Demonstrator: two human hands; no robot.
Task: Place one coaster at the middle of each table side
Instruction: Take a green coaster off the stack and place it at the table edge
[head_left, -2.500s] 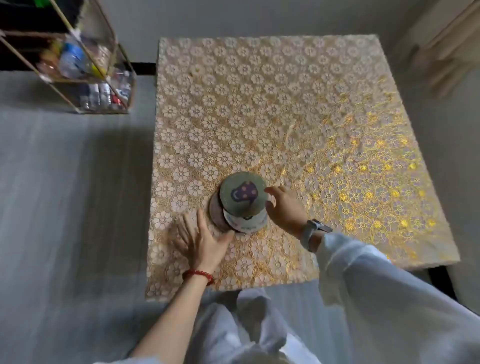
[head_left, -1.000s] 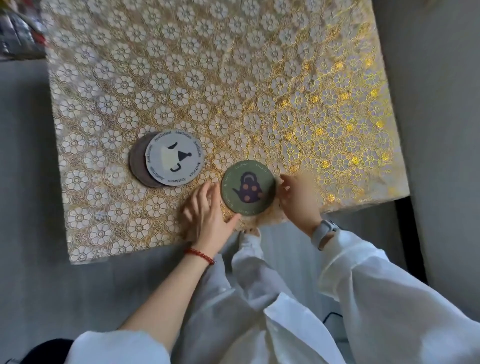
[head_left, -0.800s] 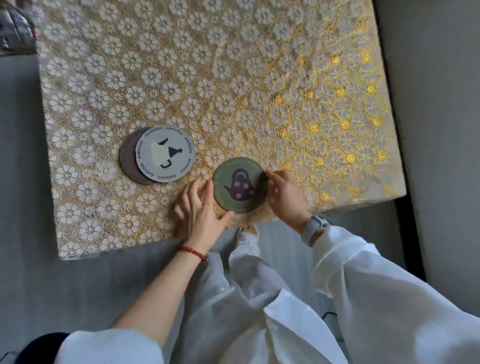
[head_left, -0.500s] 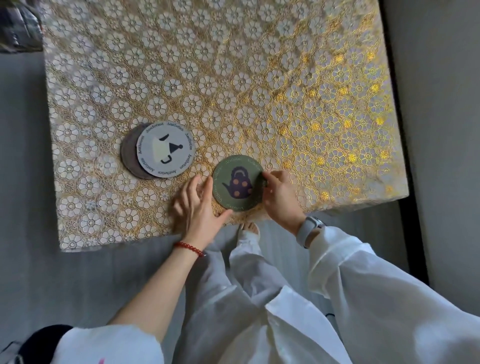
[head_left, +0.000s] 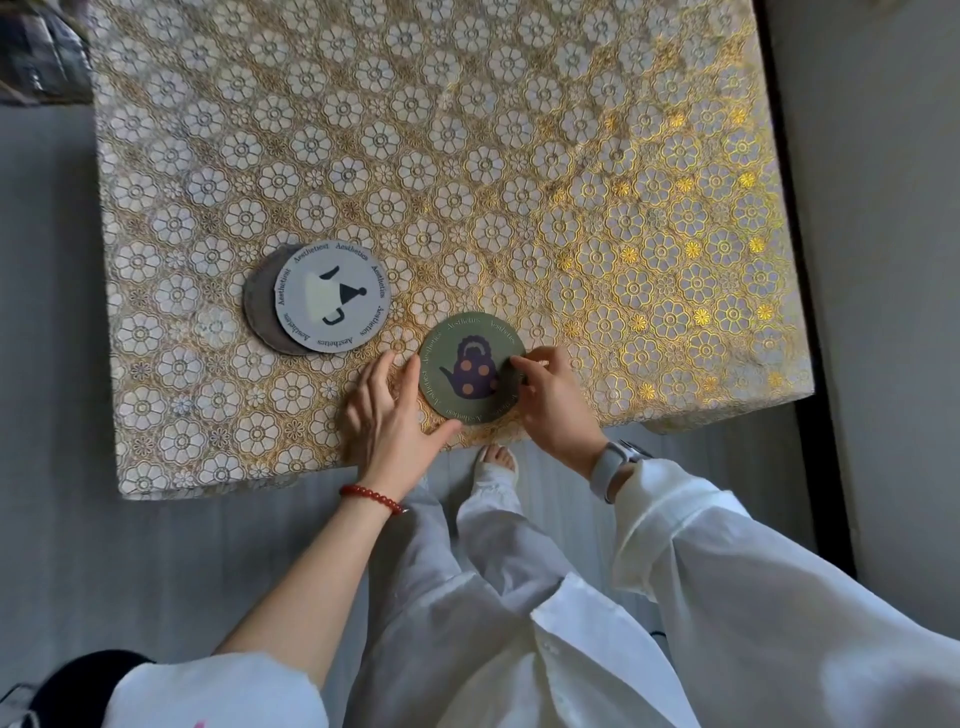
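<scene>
A green round coaster (head_left: 462, 358) with a purple teapot lies flat near the middle of the table's near edge. My right hand (head_left: 553, 402) pinches its right rim with thumb and fingertips. Spread flat on the cloth, my left hand (head_left: 387, 415) touches the coaster's left rim with thumb and forefinger. To the left lies a small stack: a pale grey coaster (head_left: 332, 299) printed with a cup, shifted over a dark grey coaster (head_left: 260, 312) beneath it.
The table (head_left: 519, 156) wears a gold and white flower-pattern cloth. Grey floor surrounds it on the left and right. My legs and one foot (head_left: 496, 460) stand at the near edge. A shelf corner (head_left: 36, 57) shows top left.
The green coaster was lifted off the stack and set down to its right by the near edge. In the last second both hands nudged it slightly; the stack has stayed put.
</scene>
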